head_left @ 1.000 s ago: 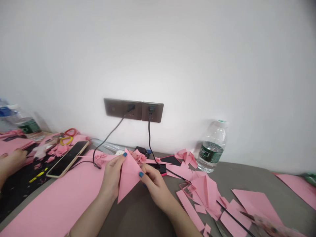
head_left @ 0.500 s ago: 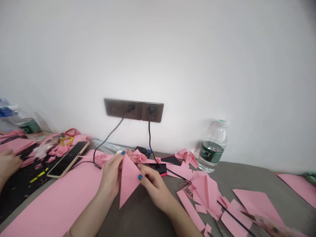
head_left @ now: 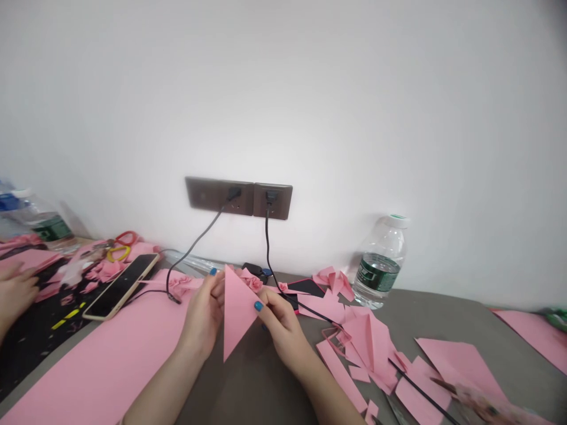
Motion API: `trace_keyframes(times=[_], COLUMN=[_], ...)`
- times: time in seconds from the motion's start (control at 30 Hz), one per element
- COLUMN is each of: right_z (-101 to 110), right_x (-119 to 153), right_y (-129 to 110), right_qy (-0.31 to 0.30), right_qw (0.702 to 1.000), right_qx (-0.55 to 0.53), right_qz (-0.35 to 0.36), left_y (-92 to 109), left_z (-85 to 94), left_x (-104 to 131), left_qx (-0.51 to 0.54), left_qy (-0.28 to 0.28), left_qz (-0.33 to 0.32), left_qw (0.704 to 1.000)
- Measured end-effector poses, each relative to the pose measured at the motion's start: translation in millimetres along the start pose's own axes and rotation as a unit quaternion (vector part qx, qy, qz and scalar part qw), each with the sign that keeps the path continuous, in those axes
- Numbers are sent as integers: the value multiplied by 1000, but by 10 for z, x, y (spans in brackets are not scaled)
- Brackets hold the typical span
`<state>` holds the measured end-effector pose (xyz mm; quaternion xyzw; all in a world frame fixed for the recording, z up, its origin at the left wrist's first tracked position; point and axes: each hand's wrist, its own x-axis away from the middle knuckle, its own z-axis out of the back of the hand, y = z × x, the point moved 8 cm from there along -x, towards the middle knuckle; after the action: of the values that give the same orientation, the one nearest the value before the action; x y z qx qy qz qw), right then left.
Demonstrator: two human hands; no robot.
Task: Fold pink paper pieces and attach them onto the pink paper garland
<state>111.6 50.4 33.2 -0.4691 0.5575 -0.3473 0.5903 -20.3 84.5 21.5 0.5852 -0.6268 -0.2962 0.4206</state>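
Far-left hand: another person's hand (head_left: 16, 298), at the near edge of pink sheets (head_left: 39, 258); can't tell if it grips them.
Black mat: dark mat (head_left: 24, 354) under that hand, yellow strips (head_left: 66, 317) on it.
Scissors: red-and-yellow handles (head_left: 119, 254), among pink scraps near the wall.
Phone: lying screen up (head_left: 119, 289), tilted, just right of the mat.
Big sheet: long pink sheet (head_left: 101, 369) flat on the bench, partly behind the left forearm.
Left hand: left hand (head_left: 201, 319) half curled at the triangle's left edge, thumb off its front face; fingertips partly hidden, can't tell if it grips.
Triangle: pink paper triangle (head_left: 237, 321) raised between both hands, one point down.
Paper roses: small pink roses (head_left: 254, 284) behind the triangle.
Right hand: right hand (head_left: 281, 330) pinching the triangle's right corner, blue-nailed thumb in front.
Scraps: cut pink pieces (head_left: 367, 342) right of the right hand, black cable (head_left: 420, 388) across them.
Bottle: clear, green label (head_left: 376, 273), upright by the wall.
Bench: grey top (head_left: 447, 310).
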Motion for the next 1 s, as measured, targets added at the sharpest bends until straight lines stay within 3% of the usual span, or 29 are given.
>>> trace_keyframes(times=[0.1, 0.23, 0.4, 0.63, 0.83, 1.0], right_z=[93, 186, 145, 116, 60, 17], right_x=[-19, -21, -20, -29, -13, 3], right_y=[1, 49, 56, 19, 36, 34], right_qy=[47, 88, 74, 57, 29, 9], right_qw=[999, 995, 996, 997, 998, 999], right_qx=[8, 30, 25, 27, 46, 49], right_qz=[21, 23, 33, 32, 11, 4], left_y=[-144, -58, 97, 44, 80, 118], left_z=[-139, -95, -65, -26, 80, 111], left_x=[60, 67, 65, 13, -3, 6], left_qx=[-41, -162, -226, -180, -189, -169], left_qy=[-91, -69, -47, -55, -2, 12], left_qz=[39, -66, -156, -121, -127, -134], left_qw=[994, 982, 960, 975, 974, 976])
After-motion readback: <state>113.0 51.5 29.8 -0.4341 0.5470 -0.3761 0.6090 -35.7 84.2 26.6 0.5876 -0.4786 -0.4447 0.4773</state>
